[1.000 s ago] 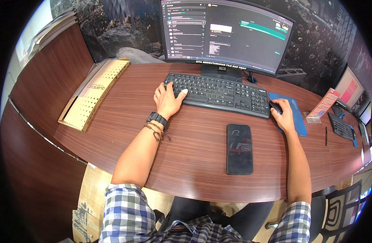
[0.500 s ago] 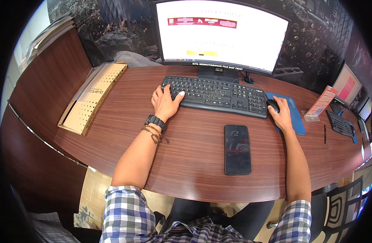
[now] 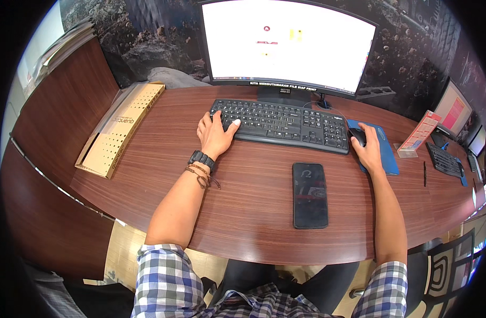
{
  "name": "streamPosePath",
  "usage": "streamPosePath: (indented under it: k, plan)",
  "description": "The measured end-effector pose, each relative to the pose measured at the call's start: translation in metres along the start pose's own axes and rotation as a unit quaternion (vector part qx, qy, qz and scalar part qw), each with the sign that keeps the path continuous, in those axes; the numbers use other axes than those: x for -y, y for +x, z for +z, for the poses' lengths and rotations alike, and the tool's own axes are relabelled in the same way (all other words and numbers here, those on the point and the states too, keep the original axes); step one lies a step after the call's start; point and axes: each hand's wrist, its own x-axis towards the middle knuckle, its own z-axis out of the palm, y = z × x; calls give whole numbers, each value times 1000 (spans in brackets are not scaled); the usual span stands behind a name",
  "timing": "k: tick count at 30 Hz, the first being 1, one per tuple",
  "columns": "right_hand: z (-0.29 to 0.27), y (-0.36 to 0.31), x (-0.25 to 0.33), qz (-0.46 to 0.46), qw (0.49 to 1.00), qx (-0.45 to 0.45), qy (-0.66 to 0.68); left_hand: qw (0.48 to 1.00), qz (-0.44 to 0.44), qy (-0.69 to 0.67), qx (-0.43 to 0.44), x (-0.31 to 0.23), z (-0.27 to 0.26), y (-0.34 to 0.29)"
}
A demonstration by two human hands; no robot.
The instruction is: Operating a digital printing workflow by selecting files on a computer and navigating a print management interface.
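My left hand (image 3: 217,135) rests at the left end of a black keyboard (image 3: 282,123), fingers spread over its keys and thumb along the lower edge. A black watch and brown bracelets circle that wrist. Over a black computer mouse (image 3: 359,137) lies my right hand (image 3: 368,147), its fingers curved around it and partly hiding it. Beneath the mouse is a blue mouse pad (image 3: 389,158). Behind the keyboard stands a curved monitor (image 3: 290,47), its white screen showing a few small red and yellow graphics. A dark smartphone (image 3: 310,196) lies face up between my forearms.
On the left, a flat cardboard box (image 3: 118,132) lies by the wooden partition (image 3: 63,95). To the right are a red-and-white sign in a clear stand (image 3: 420,131), a black pen (image 3: 425,174), and a second keyboard (image 3: 445,160) before another monitor (image 3: 455,108).
The monitor's picture has changed: a wide red banner and a yellow bar gave way to several small graphics on white. Both hands stay in place.
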Motion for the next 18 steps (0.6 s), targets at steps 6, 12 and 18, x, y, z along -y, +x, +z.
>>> streamPosePath:
  k: [6,12,18]
  plan:
    - [-1,-1,1,14,1000,22,-7,1000,0,-3,5,-1,-2,-1]
    - [1,-1,-2,9,1000,23,-14,1000,2,-1,7,-1,-3,-1]
    - [0,0,0,15,1000,20,-3,1000,0,-3,9,-1,-3,0]
